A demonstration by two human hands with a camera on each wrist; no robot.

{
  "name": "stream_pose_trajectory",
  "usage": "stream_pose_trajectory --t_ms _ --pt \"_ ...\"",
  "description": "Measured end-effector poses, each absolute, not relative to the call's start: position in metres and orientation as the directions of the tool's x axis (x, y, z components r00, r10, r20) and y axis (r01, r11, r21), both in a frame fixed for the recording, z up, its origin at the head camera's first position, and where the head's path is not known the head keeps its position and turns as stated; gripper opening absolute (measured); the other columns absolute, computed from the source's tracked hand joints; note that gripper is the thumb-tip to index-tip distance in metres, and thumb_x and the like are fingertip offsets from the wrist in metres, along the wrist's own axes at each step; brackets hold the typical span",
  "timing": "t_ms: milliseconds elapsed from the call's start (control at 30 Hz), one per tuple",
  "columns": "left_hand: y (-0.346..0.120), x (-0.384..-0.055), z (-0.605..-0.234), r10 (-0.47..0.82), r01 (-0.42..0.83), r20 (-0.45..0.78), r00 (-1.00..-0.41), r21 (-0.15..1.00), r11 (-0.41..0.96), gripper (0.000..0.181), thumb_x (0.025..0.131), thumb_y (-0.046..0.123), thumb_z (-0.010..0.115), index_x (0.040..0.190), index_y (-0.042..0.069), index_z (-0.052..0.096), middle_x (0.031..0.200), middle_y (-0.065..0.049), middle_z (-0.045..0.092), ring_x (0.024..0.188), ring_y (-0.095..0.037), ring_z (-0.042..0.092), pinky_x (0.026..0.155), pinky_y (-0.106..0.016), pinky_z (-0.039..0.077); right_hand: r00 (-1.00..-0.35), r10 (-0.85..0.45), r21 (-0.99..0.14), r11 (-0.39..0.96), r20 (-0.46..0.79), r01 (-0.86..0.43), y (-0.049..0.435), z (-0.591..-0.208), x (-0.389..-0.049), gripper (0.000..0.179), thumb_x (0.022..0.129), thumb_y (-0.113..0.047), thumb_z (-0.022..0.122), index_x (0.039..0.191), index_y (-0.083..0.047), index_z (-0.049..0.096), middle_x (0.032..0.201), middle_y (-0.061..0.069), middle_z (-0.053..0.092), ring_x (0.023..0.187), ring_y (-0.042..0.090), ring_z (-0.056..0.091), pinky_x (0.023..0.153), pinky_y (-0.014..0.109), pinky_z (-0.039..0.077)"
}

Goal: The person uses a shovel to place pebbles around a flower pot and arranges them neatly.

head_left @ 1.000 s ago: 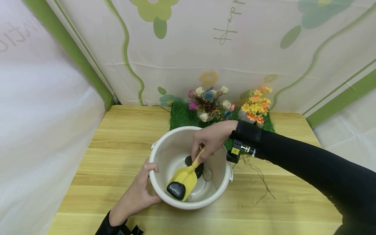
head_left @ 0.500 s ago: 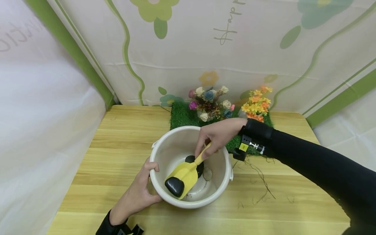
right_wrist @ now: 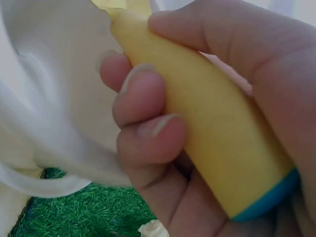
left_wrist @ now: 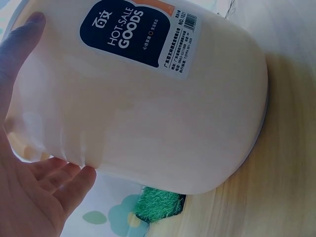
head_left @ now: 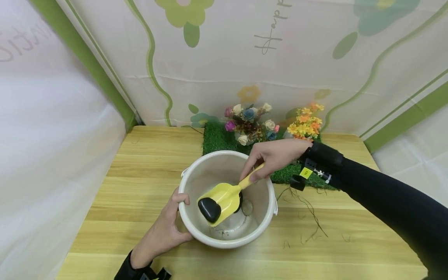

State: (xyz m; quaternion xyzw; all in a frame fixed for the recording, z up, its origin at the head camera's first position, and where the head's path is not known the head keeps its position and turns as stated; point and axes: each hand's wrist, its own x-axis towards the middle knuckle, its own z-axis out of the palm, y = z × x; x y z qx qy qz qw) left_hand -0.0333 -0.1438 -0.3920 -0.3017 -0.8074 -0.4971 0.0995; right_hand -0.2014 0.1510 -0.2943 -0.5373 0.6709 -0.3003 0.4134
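My right hand (head_left: pixel 271 157) grips the handle of a yellow toy shovel (head_left: pixel 225 196), its fingers curled round it in the right wrist view, where the yellow handle (right_wrist: pixel 207 118) ends in a blue cap. On the shovel's blade lies a smooth black stone (head_left: pixel 209 210), held up inside a white bucket (head_left: pixel 262 229). Below it on the bucket's floor are a pale stone (head_left: pixel 247 207) and a dark stone (head_left: pixel 239 202) partly hidden by the blade. My left hand (head_left: pixel 168 223) holds the bucket's left side, fingers hooked over the rim; the left wrist view shows the labelled bucket wall (left_wrist: pixel 148 118).
Behind the bucket lies a green turf mat (head_left: pixel 215 138) with mixed artificial flowers (head_left: pixel 250 120) and a pot of orange and yellow flowers (head_left: pixel 306 122). Thin dry roots (head_left: pixel 309 208) lie on the wooden table (head_left: pixel 140 175) at right. A printed curtain (head_left: pixel 224 58) hangs behind.
My right hand has moved up and to the right, raising the shovel with the black stone off the bucket's floor. My left hand stays on the rim.
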Motion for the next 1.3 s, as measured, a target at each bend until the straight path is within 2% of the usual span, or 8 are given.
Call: stream_pose_trajectory --t_ms 133,367,533,667,800,1033,1133,1300 --pt "-0.144 -0.033 -0.392 0.389 0.587 0.462 -0.797 0.742 0.324 0.066 0.060 0.019 0.082 0.102 0.010 0.032 0.136 -0.023 0.033 0.114 -0.042 0.042 0.081 -0.045 0.047 -0.148 -0.969 -0.848 0.245 -0.198 -0.470 0.166 -0.295 -0.202 0.026 0.093 -0.019 0.055 0.117 -0.021 0.063 0.097 -0.002 0.065 0.058 0.015 0.048 0.052 0.028 0.044" --pt "-0.144 -0.034 -0.392 0.388 0.585 0.458 -0.800 0.738 0.336 0.066 0.059 0.019 0.082 0.102 0.009 0.033 0.134 -0.022 0.035 0.112 -0.039 0.044 0.085 -0.039 0.044 -0.293 -0.939 -0.832 0.303 -0.179 -0.465 0.188 -0.286 -0.197 0.027 0.093 -0.018 0.054 0.119 -0.021 0.062 0.075 -0.002 0.061 0.048 0.016 0.042 0.046 0.029 0.038" --pt "-0.144 -0.033 -0.392 0.386 0.576 0.448 -0.806 0.744 0.340 0.067 0.059 0.018 0.083 0.102 0.009 0.033 0.136 -0.023 0.034 0.115 -0.041 0.042 0.086 -0.043 0.043 -0.409 -0.900 -0.813 0.348 -0.150 -0.466 0.200 -0.278 -0.192 0.026 0.093 -0.013 0.053 0.117 -0.017 0.063 0.070 0.001 0.057 0.050 0.019 0.042 0.046 0.029 0.038" --pt "-0.143 -0.032 -0.391 0.387 0.572 0.443 -0.808 0.745 0.342 0.068 0.058 0.018 0.083 0.102 0.009 0.032 0.137 -0.022 0.033 0.116 -0.041 0.041 0.085 -0.046 0.044 -0.484 -0.864 -0.791 0.389 -0.136 -0.472 0.221 -0.292 -0.201 0.026 0.094 -0.017 0.053 0.118 -0.022 0.062 0.066 0.002 0.056 0.049 0.019 0.043 0.043 0.031 0.038" --pt "-0.143 -0.033 -0.392 0.392 0.588 0.459 -0.797 0.737 0.334 0.068 0.059 0.018 0.084 0.102 0.008 0.032 0.138 -0.020 0.032 0.117 -0.040 0.040 0.087 -0.045 0.043 -0.506 -0.855 -0.806 0.377 -0.114 -0.455 0.240 -0.302 -0.209 0.027 0.095 -0.017 0.050 0.119 -0.021 0.061 0.068 0.003 0.057 0.050 0.017 0.043 0.043 0.033 0.039" --pt "-0.142 -0.033 -0.393 0.393 0.598 0.471 -0.790 0.734 0.323 0.069 0.056 0.012 0.084 0.102 0.007 0.032 0.138 -0.014 0.033 0.118 -0.031 0.041 0.089 -0.041 0.042 -0.545 -0.830 -0.826 0.386 -0.118 -0.410 0.268 -0.314 -0.216 0.026 0.096 -0.014 0.047 0.119 -0.016 0.060 0.084 0.004 0.063 0.059 0.021 0.048 0.052 0.035 0.045" --pt "-0.142 -0.033 -0.392 0.392 0.595 0.469 -0.791 0.736 0.322 0.069 0.057 0.013 0.084 0.102 0.007 0.032 0.138 -0.015 0.032 0.118 -0.033 0.041 0.088 -0.041 0.042 -0.574 -0.811 -0.836 0.393 -0.117 -0.384 0.279 -0.318 -0.218 0.027 0.096 -0.013 0.048 0.120 -0.014 0.059 0.088 0.006 0.064 0.060 0.021 0.049 0.053 0.035 0.045" --pt "-0.143 -0.033 -0.391 0.394 0.597 0.470 -0.790 0.736 0.320 0.068 0.058 0.017 0.084 0.102 0.007 0.032 0.139 -0.020 0.031 0.117 -0.040 0.040 0.088 -0.041 0.043 -0.609 -0.786 -0.854 0.385 -0.103 -0.351 0.295 -0.330 -0.220 0.029 0.095 -0.011 0.048 0.123 -0.009 0.057 0.082 0.009 0.060 0.059 0.021 0.045 0.054 0.034 0.043"
